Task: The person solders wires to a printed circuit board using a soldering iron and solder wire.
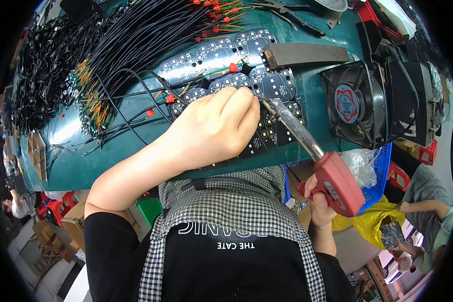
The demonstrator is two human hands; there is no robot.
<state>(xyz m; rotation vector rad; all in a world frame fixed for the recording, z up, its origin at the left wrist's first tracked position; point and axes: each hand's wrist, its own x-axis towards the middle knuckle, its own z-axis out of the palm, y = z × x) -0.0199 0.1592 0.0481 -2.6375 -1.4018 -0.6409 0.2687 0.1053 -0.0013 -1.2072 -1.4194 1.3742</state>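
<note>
Steadying the red soldering gun (340,186) comes first, I'd say: brace your right forearm so the long metal barrel (301,133) doesn't wander. Your right hand (321,207) is nearest you, fingers wrapped around the handle, closed on it.

Next out, your left hand (216,123) is over the boards, fingers curled in and bunched. Fingertips are hidden, so I can't tell how far apart they are, or whether they pinch a lead or just press down. If it's a lead, pin it flat on its pad and don't let go until the joint sets. The gun's tip (266,102) is just beside those fingers, so burn risk; a grip a bit further back looks safer.

Workpiece: dark circuit boards (279,88), flat on the green surface (70,166), partly under your left hand. Heat pad and lead together, short dwell, stay off neighbouring parts.

Further out, a red connector (233,67) lies on the boards; don't let the hot end drift onto it. Black cable bundle (146,35) is beyond, upper left.
</note>
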